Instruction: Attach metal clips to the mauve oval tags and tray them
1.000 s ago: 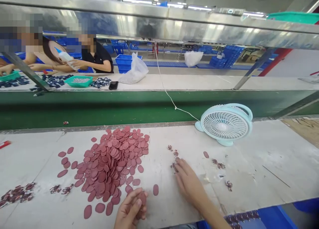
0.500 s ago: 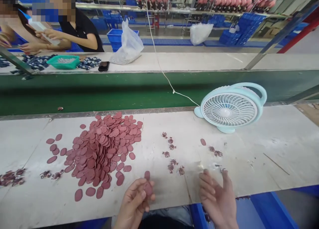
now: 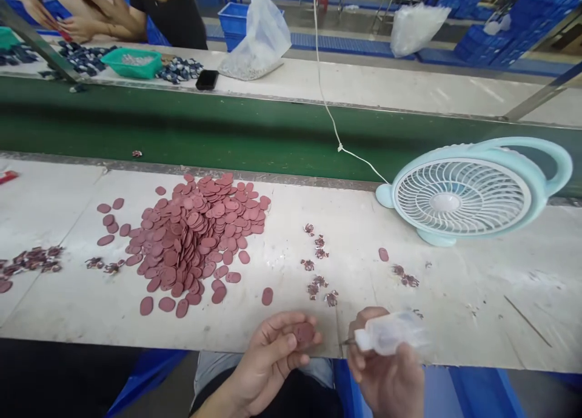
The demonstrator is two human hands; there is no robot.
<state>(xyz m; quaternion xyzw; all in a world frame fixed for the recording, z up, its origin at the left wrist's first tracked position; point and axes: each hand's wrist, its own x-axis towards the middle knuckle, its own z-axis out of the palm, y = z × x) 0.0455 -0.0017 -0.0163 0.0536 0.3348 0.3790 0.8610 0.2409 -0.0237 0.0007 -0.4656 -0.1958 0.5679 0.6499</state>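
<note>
At the near edge of the white workbench [image 3: 409, 102], head view, we record both our hands low in the frame. Our left hand [image 3: 273, 360] is curled, its thumb and fingers pinching one dark-pink oval disc [image 3: 303, 333] held just past the bench edge. Our right hand [image 3: 388, 378] is wrapped around a small clear squeeze bottle [image 3: 393, 334], lying sideways with its thin nozzle aimed left, the tip close to the disc; we cannot tell whether tip and disc touch.

On the bench ahead of the left hand lies a large heap of oval discs [image 3: 204, 230] of the same pink, with loose ones scattered round its near and left sides. Between the heap and the right hand we note several small dark-red trimmings [image 3: 318, 263] in a loose line, and a few more [image 3: 404, 277] near a single stray disc further right. Another patch of trimmings [image 3: 34, 259] lies at the far left.

A pale-blue desk fan [image 3: 464, 193] stands on the bench at right, its white cable [image 3: 327, 102] running up and away across the green conveyor belt [image 3: 182, 133]. Beyond the belt, a second bench carries a green tray [image 3: 131, 63], a black phone [image 3: 207, 79] and a white plastic bag [image 3: 259, 42]; other people's hands [image 3: 82, 26] work there at top left.
</note>
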